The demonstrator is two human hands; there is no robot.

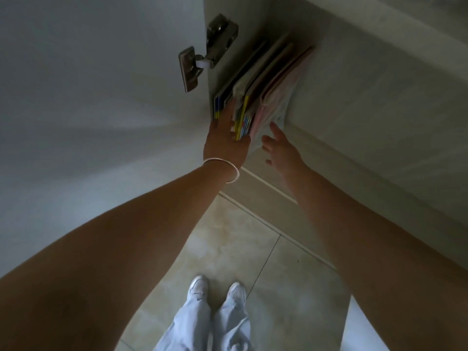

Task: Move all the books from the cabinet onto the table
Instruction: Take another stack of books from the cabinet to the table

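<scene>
The left hand (224, 138) is spread flat on the near ends of the books (255, 89); the right hand (281, 150) is open just beside them, holding nothing; the books stand in the cabinet (354, 79), their long sides running away from her.

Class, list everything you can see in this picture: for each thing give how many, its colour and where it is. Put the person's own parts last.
Books: several, exact count unclear; yellow, blue, white and pink; upright at the left end of the cabinet shelf.
Cabinet door: one, white, open at the left.
Hinge: one, silver metal, joining door and cabinet side, above the books.
Cabinet shelf: one, off-white, right of the books.
Floor tiles: beige, below.
Shoes: two, white, on the tiles.
Trousers: pale blue, bottom centre.
Bracelet: one, silver, on the left wrist.
Left hand: one, fingers between the books.
Right hand: one, open, beside the pink book.
</scene>
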